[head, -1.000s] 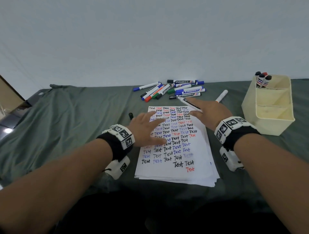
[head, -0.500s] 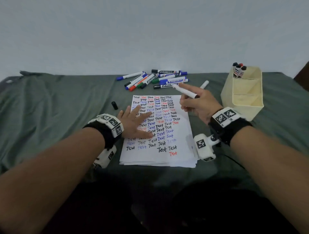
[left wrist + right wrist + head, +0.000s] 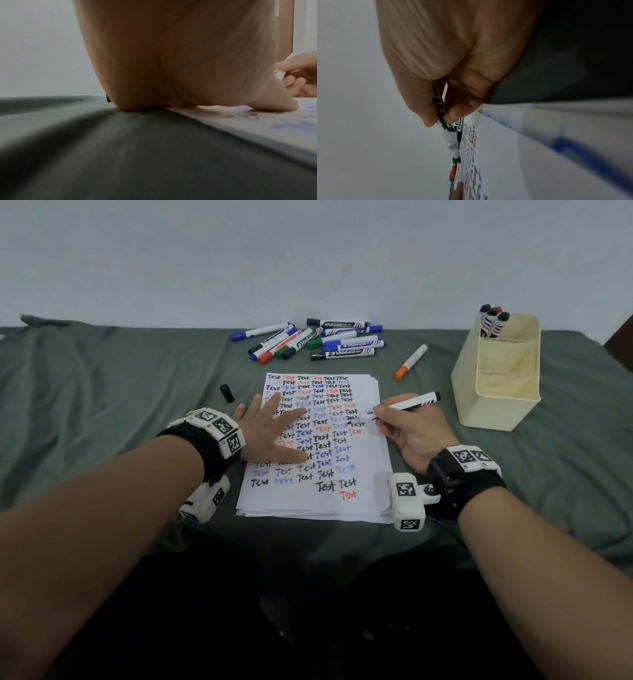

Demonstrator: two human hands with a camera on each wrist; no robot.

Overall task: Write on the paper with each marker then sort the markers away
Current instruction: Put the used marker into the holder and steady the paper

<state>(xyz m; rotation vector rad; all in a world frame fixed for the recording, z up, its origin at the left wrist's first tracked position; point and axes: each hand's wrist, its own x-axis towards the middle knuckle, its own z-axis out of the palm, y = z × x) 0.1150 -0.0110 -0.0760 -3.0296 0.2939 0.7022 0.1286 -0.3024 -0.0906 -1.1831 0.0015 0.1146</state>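
A stack of white paper covered in rows of "Test" lies on the grey-green cloth. My left hand presses flat on its left half, fingers spread; the left wrist view shows the palm on the paper's edge. My right hand pinches an uncapped black marker in a writing grip, tip down at the sheet's right side near the middle rows. In the right wrist view the marker points at the paper. Its black cap lies left of the paper.
A pile of several capped markers lies beyond the paper, and an orange-capped marker lies alone to its right. A cream divided organiser stands at the right with three markers in its far compartment. A white wall rises behind.
My right hand lifted the black marker from near the pile, turned it into a writing grip and brought its tip down onto the paper. The left hand stayed flat on the sheet.
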